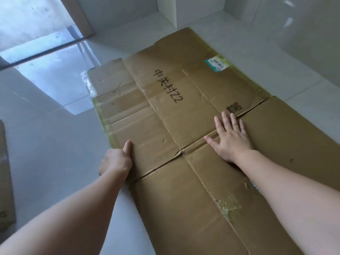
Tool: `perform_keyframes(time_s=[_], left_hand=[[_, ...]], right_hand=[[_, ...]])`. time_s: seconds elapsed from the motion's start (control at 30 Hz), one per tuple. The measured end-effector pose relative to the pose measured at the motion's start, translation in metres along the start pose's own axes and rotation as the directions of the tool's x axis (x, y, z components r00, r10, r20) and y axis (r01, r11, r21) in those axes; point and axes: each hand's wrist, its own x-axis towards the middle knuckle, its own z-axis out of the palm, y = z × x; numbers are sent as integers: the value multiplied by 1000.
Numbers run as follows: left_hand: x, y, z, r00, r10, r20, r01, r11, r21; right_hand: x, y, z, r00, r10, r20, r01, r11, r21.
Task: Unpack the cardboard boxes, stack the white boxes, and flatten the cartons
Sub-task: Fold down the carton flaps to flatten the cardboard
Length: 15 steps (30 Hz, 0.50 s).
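Note:
A large brown carton lies flattened on the pale tiled floor, with black handwriting, a green label at its far right and tape scraps along its edges. My left hand grips the carton's left edge, thumb on top and fingers curled under. My right hand lies flat with straight, spread fingers, pressing on the crease between two flaps near the carton's middle. No white boxes are in view.
Another piece of brown cardboard lies at the left edge of the view. White shelving or boxes stand against the far wall. A glass door with a dark threshold is at the upper left.

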Motion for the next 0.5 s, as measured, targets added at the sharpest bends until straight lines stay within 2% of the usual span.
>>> perform_keyframes(time_s=[0.13,0.27,0.33,0.5], left_hand=[[4,-5,-7,1000,-17,23,14,994,112],[4,2,-17,999,29,32,-38,941,336],[4,0,-27,996,87,0,-79,907,413],[15,-13,-83,943,322,-81,-263,872,412]], right_hand=[[4,-10,-6,998,2,58,-2,1000,-1],[7,-11,-19,984,23,175,-21,1000,-16],[6,-16,-26,981,34,191,-30,999,-25],[10,-55,-59,990,37,136,-33,999,-27]])
